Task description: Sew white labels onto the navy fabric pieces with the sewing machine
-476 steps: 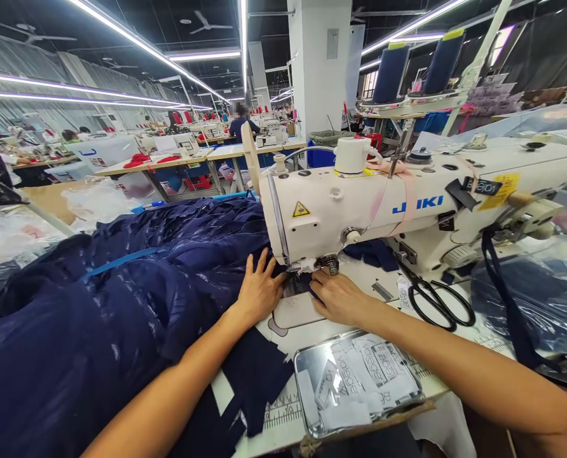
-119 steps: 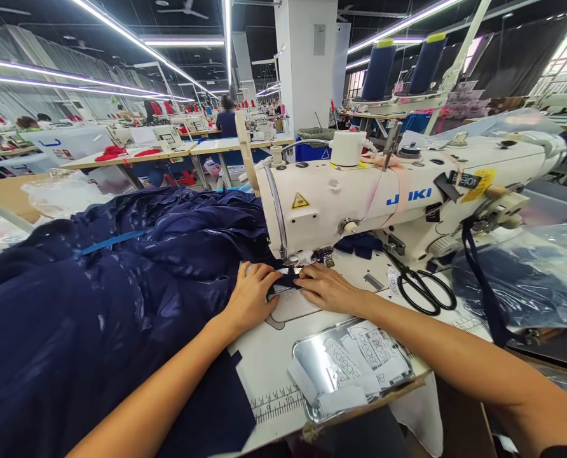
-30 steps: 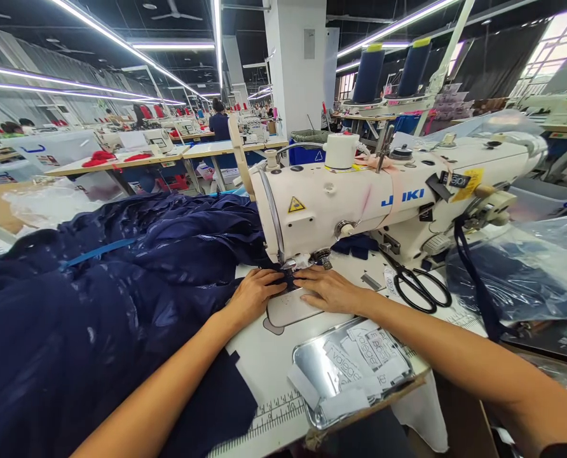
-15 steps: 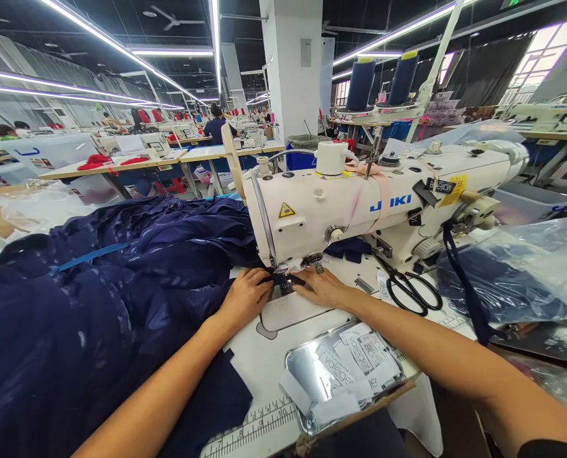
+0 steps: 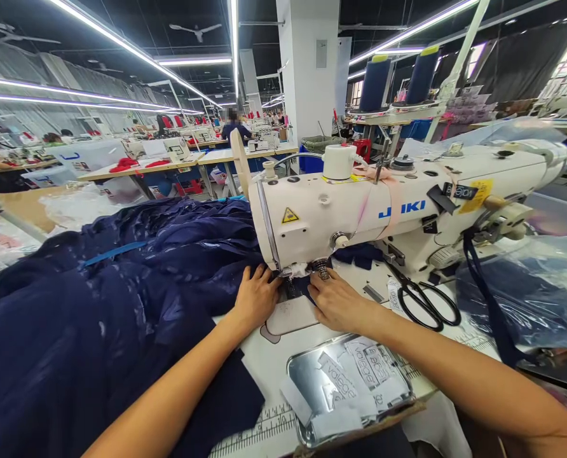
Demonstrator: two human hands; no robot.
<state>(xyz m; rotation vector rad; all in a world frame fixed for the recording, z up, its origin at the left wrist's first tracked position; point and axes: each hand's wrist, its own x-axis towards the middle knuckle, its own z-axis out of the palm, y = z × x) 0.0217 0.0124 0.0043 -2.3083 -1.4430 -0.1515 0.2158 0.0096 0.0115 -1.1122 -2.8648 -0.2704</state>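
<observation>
A white sewing machine (image 5: 312, 210) stands over its bed, with dark navy cloth (image 5: 169, 254) heaped to its left. Just left of the needle area, my left hand (image 5: 256, 296) presses on the navy cloth, its fingers apart. On the other side of the needle, my right hand (image 5: 338, 299) has its fingers bent together at the edge of a small navy piece under the machine head. Whatever lies between those fingertips is too hidden to make out. The presser foot is partly covered by the machine head and fingers.
A metal tray (image 5: 307, 362) of printed white labels (image 5: 360, 375) lies near the front edge. Black scissors (image 5: 426, 302) rest right of my right hand. Bagged navy cloth (image 5: 526, 292) is farther right. Thread cones (image 5: 376, 83) stand behind, and a person (image 5: 236, 127) sits in the distance.
The whole view has shifted, so the machine appears farther right. My right hand has moved slightly away from the needle area, its fingers more bent, and more navy cloth shows between the hands.
</observation>
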